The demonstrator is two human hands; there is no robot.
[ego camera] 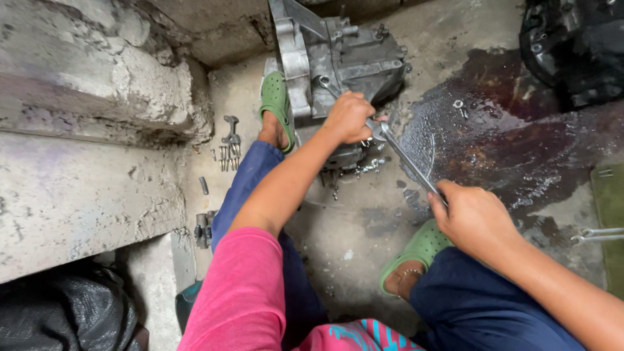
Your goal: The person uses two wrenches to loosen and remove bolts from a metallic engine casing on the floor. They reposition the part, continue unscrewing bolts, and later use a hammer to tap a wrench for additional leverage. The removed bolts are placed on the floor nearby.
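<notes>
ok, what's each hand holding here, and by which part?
Right hand grips the long silver metal spanner at its handle end. Left hand closes over the spanner's head end, against the grey cast-metal gearbox housing.

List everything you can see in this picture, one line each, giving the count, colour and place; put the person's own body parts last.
Gearbox casing: one, grey metal, floor at top centre.
Long spanner: one, silver, running between both hands.
Loose bolts: several, grey, floor at left.
Spare spanners: two, silver, right edge.
Oil stain: one, dark, floor at right.
Dark engine part: one, black, top right.
Concrete step: one, grey, left.
Sandals: two, green, on the feet.
Left hand: gripping the spanner's head at the casing.
Right hand: gripping the spanner's other end.
</notes>
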